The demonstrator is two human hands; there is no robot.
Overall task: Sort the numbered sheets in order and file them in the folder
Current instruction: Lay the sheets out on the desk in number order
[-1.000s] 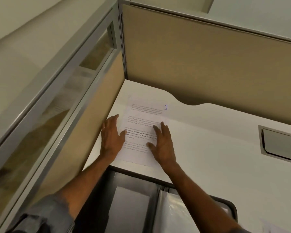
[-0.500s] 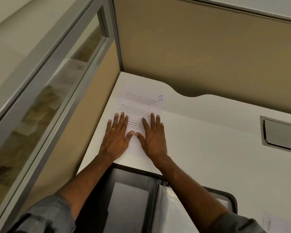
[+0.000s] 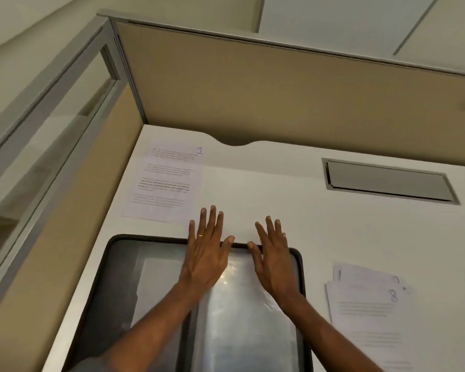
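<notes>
A white printed sheet marked 1 point(image 3: 167, 183) lies just beyond the left hand point(image 3: 207, 253), which spreads empty, fingers straight, over the open black-rimmed plastic folder point(image 3: 151, 238)'s far edge. The right hand point(image 3: 273, 260) matches it, with white desk point(image 3: 279, 189) open ahead and loose numbered white sheets point(image 3: 365, 304) to its right.

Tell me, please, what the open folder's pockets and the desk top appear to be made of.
Folder pockets: probably clear plastic film, glossy; they throw a bright glare and wrinkle slightly. Folder rim: dark, matte, perhaps fabric or plastic binding; unclear. Desk top: smooth white laminate by its look, with an even, faintly satin surface and no grain.
</notes>
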